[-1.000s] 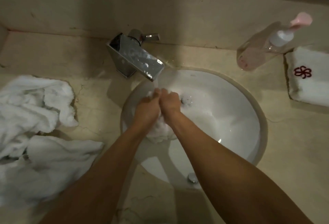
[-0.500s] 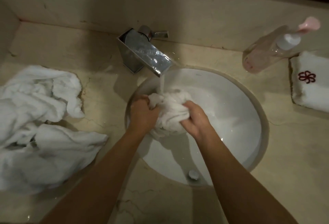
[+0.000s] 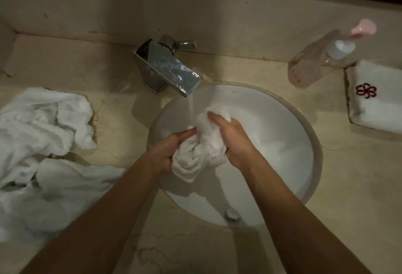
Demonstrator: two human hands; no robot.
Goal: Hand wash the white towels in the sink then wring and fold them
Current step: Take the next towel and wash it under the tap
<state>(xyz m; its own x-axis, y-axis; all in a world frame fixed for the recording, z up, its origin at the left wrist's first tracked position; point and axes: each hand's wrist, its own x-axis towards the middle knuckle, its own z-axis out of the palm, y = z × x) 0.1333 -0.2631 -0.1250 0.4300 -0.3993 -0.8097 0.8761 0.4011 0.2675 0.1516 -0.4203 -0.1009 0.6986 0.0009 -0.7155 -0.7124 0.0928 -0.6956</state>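
A bunched white towel [image 3: 200,151] hangs over the round white sink [image 3: 289,143], just right of the water stream falling from the chrome faucet [image 3: 167,69]. My left hand [image 3: 171,151] grips the towel's left side, thumb up against the cloth. My right hand [image 3: 232,138] grips its right and upper part, fingers curled over the top. A fold of the towel droops below my hands. More crumpled white towels [image 3: 43,156] lie in a heap on the counter at the left.
A folded white towel with a red flower emblem [image 3: 376,99] sits on the counter at the right. Beside it stands a clear pump bottle [image 3: 322,60] with a pink top. The beige wall rises behind the faucet.
My hands have drawn apart from a tight clasp and spread along the towel. The right hand has risen onto the towel's top. Water now runs beside the towel.
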